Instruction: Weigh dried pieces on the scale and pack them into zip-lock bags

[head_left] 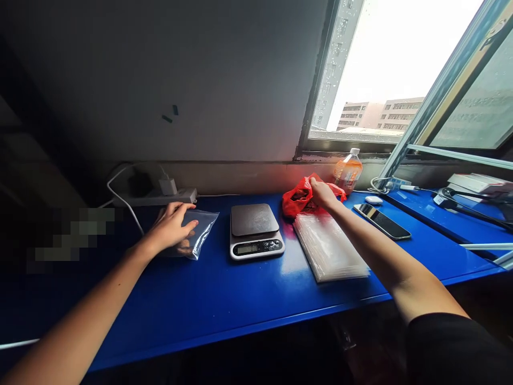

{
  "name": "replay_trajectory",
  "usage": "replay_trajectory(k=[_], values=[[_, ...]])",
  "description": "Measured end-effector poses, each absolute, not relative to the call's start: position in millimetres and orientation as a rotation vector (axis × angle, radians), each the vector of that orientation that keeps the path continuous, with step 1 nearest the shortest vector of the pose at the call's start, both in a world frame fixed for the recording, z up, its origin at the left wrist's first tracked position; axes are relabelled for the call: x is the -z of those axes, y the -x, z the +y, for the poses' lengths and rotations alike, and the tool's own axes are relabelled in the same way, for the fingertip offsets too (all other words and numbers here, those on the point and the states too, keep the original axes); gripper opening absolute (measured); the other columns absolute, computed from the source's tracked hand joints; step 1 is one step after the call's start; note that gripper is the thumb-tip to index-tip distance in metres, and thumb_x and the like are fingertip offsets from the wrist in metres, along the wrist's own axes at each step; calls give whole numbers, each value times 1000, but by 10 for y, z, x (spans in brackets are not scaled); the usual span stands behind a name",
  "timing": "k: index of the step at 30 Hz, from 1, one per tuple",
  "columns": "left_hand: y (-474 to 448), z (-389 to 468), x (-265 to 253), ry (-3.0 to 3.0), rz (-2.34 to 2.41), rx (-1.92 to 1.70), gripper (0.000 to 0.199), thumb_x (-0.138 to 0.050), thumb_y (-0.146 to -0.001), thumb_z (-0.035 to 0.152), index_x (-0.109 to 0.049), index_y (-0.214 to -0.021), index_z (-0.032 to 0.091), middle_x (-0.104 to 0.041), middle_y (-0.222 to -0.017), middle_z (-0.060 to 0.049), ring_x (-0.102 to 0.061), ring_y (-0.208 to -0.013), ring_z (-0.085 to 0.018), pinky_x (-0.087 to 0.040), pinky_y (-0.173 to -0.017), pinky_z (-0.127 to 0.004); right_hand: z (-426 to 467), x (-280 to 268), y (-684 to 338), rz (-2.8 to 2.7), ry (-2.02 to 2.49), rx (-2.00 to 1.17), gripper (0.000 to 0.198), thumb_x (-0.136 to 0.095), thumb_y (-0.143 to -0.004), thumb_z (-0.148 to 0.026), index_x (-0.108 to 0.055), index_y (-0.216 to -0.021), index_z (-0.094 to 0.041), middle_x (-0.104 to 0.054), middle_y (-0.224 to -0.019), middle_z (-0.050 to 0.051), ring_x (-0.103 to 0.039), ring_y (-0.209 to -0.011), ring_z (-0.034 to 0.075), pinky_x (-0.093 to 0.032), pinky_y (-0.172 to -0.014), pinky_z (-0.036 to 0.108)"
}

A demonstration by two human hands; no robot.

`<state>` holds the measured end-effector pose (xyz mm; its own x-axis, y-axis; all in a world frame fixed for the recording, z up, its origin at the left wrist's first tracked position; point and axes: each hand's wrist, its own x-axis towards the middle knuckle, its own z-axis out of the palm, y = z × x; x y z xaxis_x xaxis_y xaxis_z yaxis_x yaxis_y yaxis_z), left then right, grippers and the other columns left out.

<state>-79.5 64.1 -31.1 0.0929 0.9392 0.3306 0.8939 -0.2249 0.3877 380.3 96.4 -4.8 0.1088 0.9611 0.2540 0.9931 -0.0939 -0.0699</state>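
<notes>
On the left, my left hand (171, 226) is over a clear plastic bag (203, 227), its fingers stretched out and its thumb apart. Brownish pieces (184, 248) show inside this bag, partly covered by the hand. My right hand (320, 193) reaches to the back and pinches a red plastic bag (295, 202); what lies in that bag is mostly hidden. Between the hands stands a digital kitchen scale (255, 231), its metal plate bare and its display lit. A stack of clear plastic bags (331, 248) lies beneath my right forearm.
A power strip (152, 198) with a white charger (167, 186) runs along the wall. At the back right stands an orange drink bottle (348, 172). A phone (382, 221) and a small white case (373, 200) lie on the blue table (192, 305), before a metal frame (460, 156).
</notes>
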Motion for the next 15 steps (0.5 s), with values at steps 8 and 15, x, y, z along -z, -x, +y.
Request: replay_trajectory(k=[8, 15], values=[[855, 606, 394, -2239, 1911, -720, 48, -54, -77, 44, -60, -120, 23, -48, -133, -13, -48, -128, -35, -39, -109, -48, 1017, 64, -3803, -2006, 2077, 152, 19, -61, -83, -19, -67, -99, -9, -70, -106, 19, -64, -97, 22, -43, -81, 26], [854, 569, 387, -2216, 1927, -622, 45, -51, -81, 44, -61, -121, 26, -48, -132, -9, -55, -123, -30, -43, -108, -45, 1118, 137, -3816, -1940, 1962, 132, 9, -61, -84, -19, -66, -84, -11, -69, -88, 8, -62, -78, 13, -47, -74, 28]])
